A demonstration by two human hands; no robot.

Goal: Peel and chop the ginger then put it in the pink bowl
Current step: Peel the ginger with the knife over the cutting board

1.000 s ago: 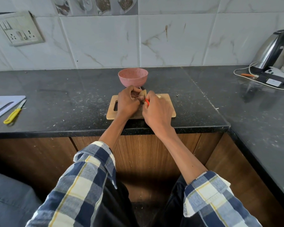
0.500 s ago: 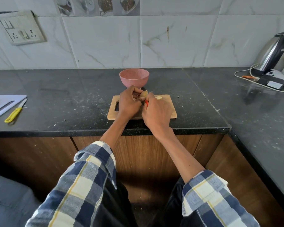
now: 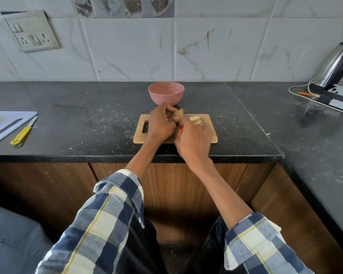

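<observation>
My left hand (image 3: 160, 125) grips a tan piece of ginger (image 3: 179, 114) above the wooden cutting board (image 3: 208, 135). Close against it, my right hand (image 3: 192, 141) grips a red-handled tool (image 3: 181, 129), mostly hidden by the fingers; I cannot tell whether it is a knife or a peeler. A few pale ginger pieces (image 3: 195, 120) lie on the board just right of my hands. The empty pink bowl (image 3: 166, 93) stands on the dark counter directly behind the board.
A white cutting board (image 3: 2, 126) and a yellow-handled knife (image 3: 23, 132) lie at the counter's left. A steel kettle (image 3: 337, 66) with cable and small devices (image 3: 333, 99) sits at the back right. Tiled wall behind; a switch panel (image 3: 31, 31) upper left.
Both hands stay together over the board, shifting only slightly as they work the ginger. The camera tilted a little.
</observation>
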